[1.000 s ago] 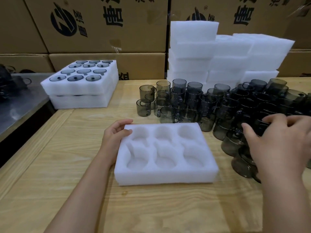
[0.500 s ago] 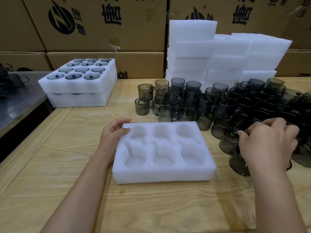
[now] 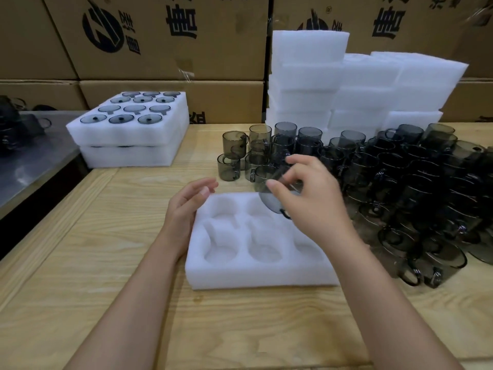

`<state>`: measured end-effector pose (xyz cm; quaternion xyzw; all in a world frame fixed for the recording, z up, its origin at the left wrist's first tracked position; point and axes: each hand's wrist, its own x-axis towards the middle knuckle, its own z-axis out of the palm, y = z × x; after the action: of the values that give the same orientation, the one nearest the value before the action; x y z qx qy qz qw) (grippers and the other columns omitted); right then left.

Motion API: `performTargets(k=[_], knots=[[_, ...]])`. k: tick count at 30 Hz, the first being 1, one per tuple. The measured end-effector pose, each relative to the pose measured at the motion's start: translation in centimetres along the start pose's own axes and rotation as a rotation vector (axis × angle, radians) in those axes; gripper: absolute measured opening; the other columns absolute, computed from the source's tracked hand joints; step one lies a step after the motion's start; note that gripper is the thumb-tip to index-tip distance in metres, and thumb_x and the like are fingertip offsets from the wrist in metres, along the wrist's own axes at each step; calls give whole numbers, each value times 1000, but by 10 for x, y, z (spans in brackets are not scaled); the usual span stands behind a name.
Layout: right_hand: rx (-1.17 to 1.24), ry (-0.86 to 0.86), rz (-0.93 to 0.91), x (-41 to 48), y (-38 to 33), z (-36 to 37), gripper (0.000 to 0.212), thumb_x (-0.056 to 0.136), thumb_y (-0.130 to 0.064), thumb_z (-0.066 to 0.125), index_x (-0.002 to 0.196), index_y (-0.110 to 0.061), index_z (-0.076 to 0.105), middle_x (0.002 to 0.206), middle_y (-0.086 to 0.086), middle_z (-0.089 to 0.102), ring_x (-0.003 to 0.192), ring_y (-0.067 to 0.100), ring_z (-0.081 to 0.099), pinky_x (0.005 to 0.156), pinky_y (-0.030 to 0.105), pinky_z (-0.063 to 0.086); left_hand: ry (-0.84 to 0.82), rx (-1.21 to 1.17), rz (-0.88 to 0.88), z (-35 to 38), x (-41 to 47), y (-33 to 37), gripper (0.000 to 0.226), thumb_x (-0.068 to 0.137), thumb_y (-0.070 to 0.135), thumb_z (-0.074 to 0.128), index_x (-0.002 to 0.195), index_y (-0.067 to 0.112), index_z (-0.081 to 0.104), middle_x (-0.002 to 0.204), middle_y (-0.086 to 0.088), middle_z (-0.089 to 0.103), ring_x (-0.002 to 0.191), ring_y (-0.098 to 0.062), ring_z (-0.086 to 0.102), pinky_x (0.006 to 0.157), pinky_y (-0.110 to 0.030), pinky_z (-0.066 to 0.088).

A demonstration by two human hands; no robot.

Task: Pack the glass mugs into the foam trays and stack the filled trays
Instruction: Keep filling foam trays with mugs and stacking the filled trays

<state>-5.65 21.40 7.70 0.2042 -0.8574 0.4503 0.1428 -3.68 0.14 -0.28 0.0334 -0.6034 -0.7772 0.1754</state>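
Centrally on the tabletop (image 3: 106,263) lies a six-pocket foam tray (image 3: 261,273), with loose smoky glass mugs (image 3: 400,182) crowded to its right. Over its far pockets the right hand (image 3: 317,201) pinches one tilted mug (image 3: 269,193); the left hand (image 3: 184,209), fingers relaxed and holding nothing, sits beside the far-left corner.

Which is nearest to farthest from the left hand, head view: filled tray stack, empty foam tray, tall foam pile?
1. empty foam tray, just beside the left hand
2. filled tray stack, far left
3. tall foam pile, far back, right
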Motion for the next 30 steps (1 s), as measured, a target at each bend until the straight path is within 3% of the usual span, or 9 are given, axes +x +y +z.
performTargets(k=[3,5,8,12,15,19,22,27,30], knots=[[19,-81,-29,15,-15,21,26,83,-29,69,67,-10,61,113,1,63,111,22,49,79,19,25,-51,89,58,-2,1,2,64,62,55,78,116,25,62,122,1,63,111,-7,57,90,-22,48],[55,-123,-52,23,-26,34,32,83,-28,70,71,2,64,98,6,66,101,22,54,83,25,31,-102,124,82,-1,2,3,80,49,68,79,117,29,61,124,0,61,118,-11,54,100,-29,42],[80,-207,-47,27,-34,51,30,84,-30,68,63,-10,61,87,-2,62,100,22,54,84,27,36,-152,80,92,2,1,4,60,55,39,80,110,23,64,115,-8,60,114,-27,52,99,-45,39],[91,-296,-50,29,-31,55,31,87,-33,63,59,-30,50,102,6,64,106,22,52,82,25,33,-148,-71,10,1,-1,3,45,72,10,61,116,3,60,103,-16,63,94,-28,63,80,-37,50],[91,-373,-46,32,-24,52,6,87,-29,63,90,-24,66,113,2,61,111,17,51,90,27,37,-175,-138,-67,1,-1,4,51,75,9,54,124,-4,54,102,-22,63,92,-35,62,77,-40,52],[101,-390,-34,33,-16,51,32,83,-32,69,110,-20,58,114,-6,59,107,9,49,78,20,34,-190,-163,-126,0,0,4,48,74,13,50,119,-4,54,97,-21,62,89,-35,60,77,-40,49],[68,-469,-102,34,-14,49,47,85,-28,68,127,-18,48,127,-6,54,117,8,46,86,16,32,-147,-160,-151,0,1,3,51,78,21,49,120,-7,52,102,-23,58,93,-36,56,81,-43,44],[-97,-584,-179,34,-10,50,50,88,-29,63,135,-24,46,133,-5,50,127,11,35,86,19,28,-142,-108,-162,2,-1,3,41,80,33,61,107,2,61,94,-19,65,82,-34,62,76,-42,49],[-145,-592,-227,33,-10,54,53,87,-28,64,136,-22,46,132,-3,52,126,13,31,86,20,28,-127,-96,-145,4,-2,5,58,72,41,69,110,-3,59,101,-26,58,89,-38,56,82,-50,43]])
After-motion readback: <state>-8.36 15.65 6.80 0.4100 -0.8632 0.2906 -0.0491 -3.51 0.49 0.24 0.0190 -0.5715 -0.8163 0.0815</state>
